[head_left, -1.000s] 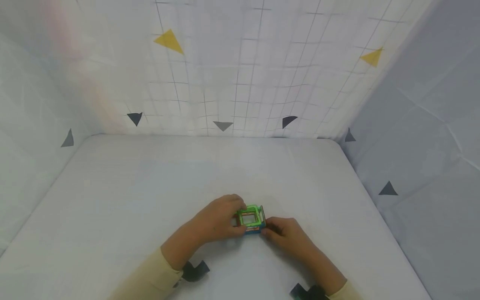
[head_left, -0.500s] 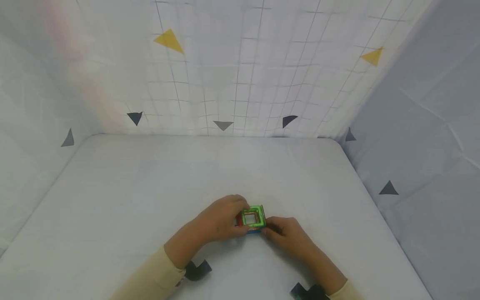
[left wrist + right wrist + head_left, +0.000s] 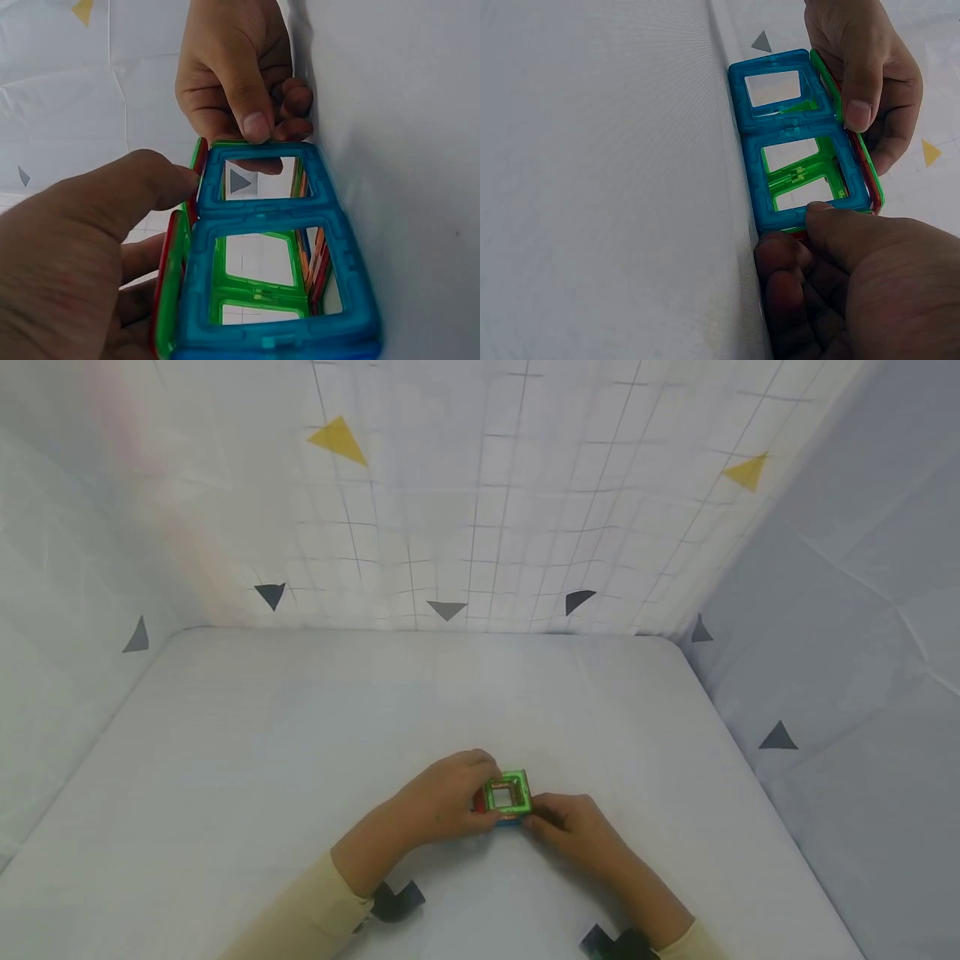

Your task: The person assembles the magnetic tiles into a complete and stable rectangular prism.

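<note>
A small box of magnetic tiles (image 3: 517, 806) sits on the white table, between both hands. Two see-through blue square tiles (image 3: 277, 330) stand side by side on its near face. Green tiles (image 3: 525, 789) cover the top, with red-edged tiles (image 3: 169, 277) against them; orange edges show inside. My left hand (image 3: 446, 797) holds the left end, thumb near and fingers on the far side. At the right end, my right hand (image 3: 585, 839) pinches the near corner; its thumb (image 3: 840, 232) touches the blue tile's edge. Its remaining fingers are curled below.
The white table (image 3: 300, 718) spreads around the box. Behind it hangs a white sheet (image 3: 450, 510) with grid lines and yellow and dark triangles. Grey-white sheets (image 3: 840, 635) stand along the sides. Dark wrist mounts (image 3: 397, 902) sit at both cuffs.
My left hand has shifted slightly right. The green top, earlier uneven with an upright edge showing at the right, now lies flatter and squarer on the box. My right hand stays put.
</note>
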The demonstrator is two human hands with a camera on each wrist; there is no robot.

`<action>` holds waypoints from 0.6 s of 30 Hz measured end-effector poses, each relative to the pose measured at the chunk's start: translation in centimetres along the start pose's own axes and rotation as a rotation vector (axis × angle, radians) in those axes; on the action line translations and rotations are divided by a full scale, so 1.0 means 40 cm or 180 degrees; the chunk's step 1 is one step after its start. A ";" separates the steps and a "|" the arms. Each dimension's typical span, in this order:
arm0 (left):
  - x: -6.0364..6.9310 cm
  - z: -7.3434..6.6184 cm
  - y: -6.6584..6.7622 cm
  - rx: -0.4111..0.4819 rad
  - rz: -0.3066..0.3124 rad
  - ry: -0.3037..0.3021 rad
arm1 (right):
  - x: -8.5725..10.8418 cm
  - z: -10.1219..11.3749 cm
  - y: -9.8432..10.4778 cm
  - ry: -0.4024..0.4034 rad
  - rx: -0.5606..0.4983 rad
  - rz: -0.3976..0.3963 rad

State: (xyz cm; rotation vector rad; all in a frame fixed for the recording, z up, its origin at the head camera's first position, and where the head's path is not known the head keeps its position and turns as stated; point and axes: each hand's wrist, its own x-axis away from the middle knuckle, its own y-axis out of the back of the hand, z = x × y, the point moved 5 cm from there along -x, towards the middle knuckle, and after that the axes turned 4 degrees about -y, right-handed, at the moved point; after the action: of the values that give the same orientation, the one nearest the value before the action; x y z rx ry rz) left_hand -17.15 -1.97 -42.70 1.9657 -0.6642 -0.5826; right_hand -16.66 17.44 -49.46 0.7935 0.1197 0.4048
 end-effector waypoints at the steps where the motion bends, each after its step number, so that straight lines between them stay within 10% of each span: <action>1: 0.000 0.000 0.000 0.0015 0.0003 0.0007 | 0.000 0.000 0.000 -0.0004 0.0010 -0.0004; 11: 0.014 0.025 0.014 0.0014 -0.0031 0.0224 | -0.002 -0.007 -0.002 0.0203 0.0084 -0.0004; 18: 0.040 0.046 0.030 -0.0008 -0.0285 0.0416 | 0.004 -0.003 0.028 -0.0255 0.0347 -0.0068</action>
State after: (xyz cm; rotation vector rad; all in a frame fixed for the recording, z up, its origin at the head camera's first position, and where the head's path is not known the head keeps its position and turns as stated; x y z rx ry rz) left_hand -17.38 -4.68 -42.62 2.0199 -0.4964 -0.5036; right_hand -16.89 18.29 -48.71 0.9139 0.0759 0.3480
